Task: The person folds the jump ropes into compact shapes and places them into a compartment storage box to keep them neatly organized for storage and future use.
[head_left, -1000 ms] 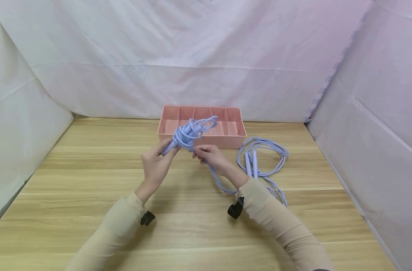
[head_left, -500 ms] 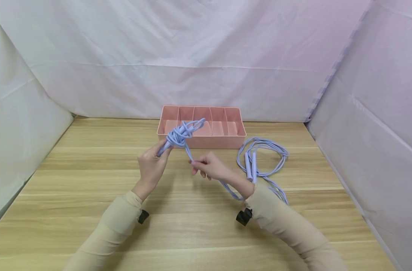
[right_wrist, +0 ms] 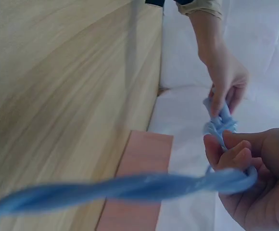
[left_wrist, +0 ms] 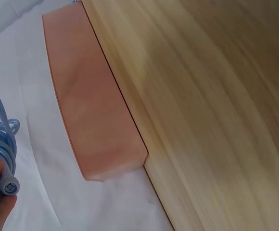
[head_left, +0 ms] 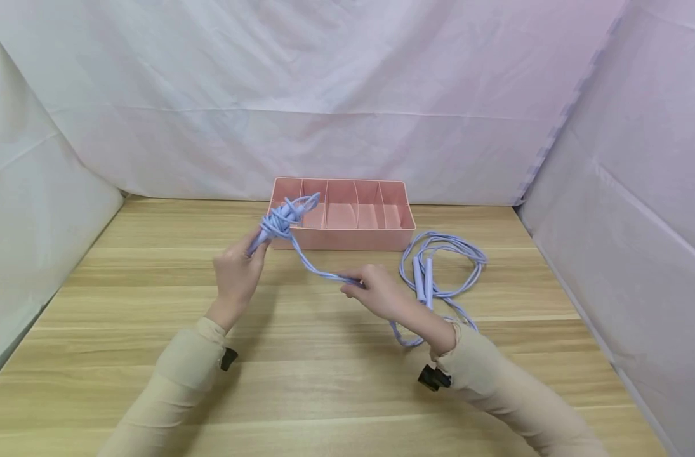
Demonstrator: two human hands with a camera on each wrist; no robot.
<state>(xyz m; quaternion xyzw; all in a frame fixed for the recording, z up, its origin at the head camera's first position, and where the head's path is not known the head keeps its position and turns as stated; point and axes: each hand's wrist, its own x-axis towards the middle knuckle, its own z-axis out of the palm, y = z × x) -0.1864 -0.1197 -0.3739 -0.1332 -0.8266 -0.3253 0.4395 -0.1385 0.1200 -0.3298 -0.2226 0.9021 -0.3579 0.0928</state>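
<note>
Pale cloth (head_left: 324,76) hangs behind and along both sides of a wood-grain counter (head_left: 301,400), which fills the lower part of the head view. Two beige sleeves (head_left: 178,371) reach in over it from the near edge. A pink box (head_left: 353,240), split into five compartments, stands at the back of the counter against the cloth. Just off its front right corner, a light blue rope (head_left: 467,246) lies loosely coiled, its two handles (head_left: 429,279) side by side. A second rope bundle (head_left: 278,222), also light blue and wound round its own pair of handles, is held in the air before the box's left end. The left hand (head_left: 237,273) has its grip closed round those handles. The right hand (head_left: 381,295) has its grip curled on the twisted cord (head_left: 310,263) running from the bundle. A small black device (head_left: 434,377) sits at each wrist.
</note>
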